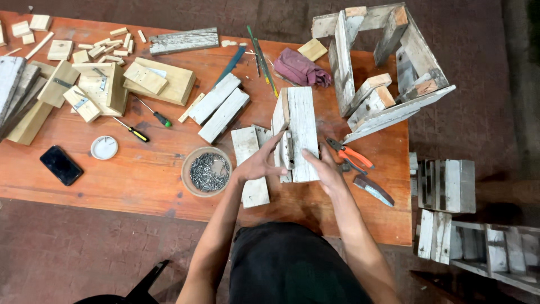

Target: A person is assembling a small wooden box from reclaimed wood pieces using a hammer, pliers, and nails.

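We see the orange wooden table (140, 174) filling most of the view. On its far right corner sits a big open frame of whitewashed planks (388, 62).

Centre: the plank assembly (298, 129), two whitewashed boards joined at an angle, standing on the table just ahead of us. Both forearms come up from the bottom edge and converge on its near end.

Left hand (260, 163): palm on the left side, fingers spread fairly wide, tips touching the edge board. It rests over a loose flat plank (250, 169) lying beneath.

Right hand (323, 169): wrapped on the near right edge of the assembly, fingers curled round it, thumb on the face. It's gripping.

Left of the hands: round bowl of nails (207, 171), near the left wrist. Right: orange-handled pliers (350, 153) and a knife-like blade (373, 190), just beside the right hand. Further left: two screwdrivers (147, 125), a white lid (104, 147), a black phone (61, 165).
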